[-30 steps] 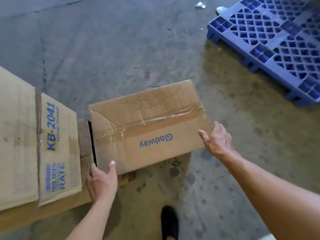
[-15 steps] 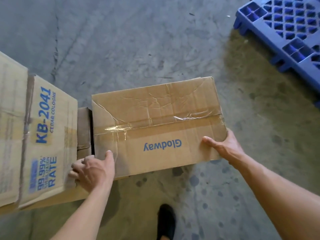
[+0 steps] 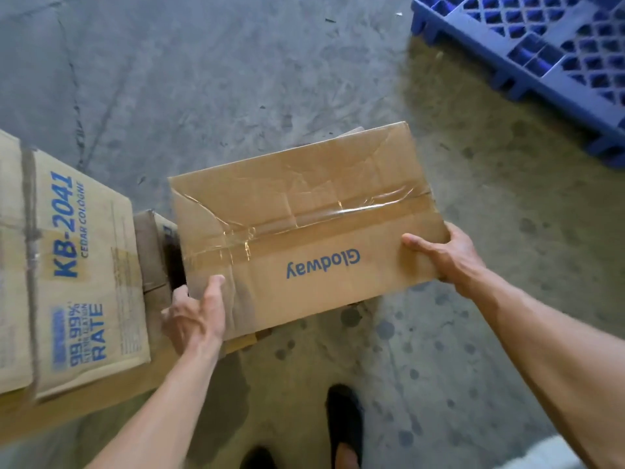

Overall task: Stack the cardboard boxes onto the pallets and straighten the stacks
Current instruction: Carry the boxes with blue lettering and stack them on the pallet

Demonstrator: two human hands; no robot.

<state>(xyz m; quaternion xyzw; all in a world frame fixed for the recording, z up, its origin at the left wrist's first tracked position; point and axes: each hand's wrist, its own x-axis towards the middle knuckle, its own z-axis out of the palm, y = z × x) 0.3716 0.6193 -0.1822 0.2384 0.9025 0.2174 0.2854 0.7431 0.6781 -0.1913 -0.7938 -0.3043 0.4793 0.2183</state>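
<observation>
Two hands: you are gripping the Glodway box between them.
Left hand: clasping its near-left corner.
Right hand: clamping its right edge.
Box: hanging above the floor, beside the KB-2041 box.
Pallet: lying well apart, far right.

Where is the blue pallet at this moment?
In the head view, the blue plastic pallet lies on the concrete floor at the upper right, beyond the Glodway box and apart from it.
</observation>
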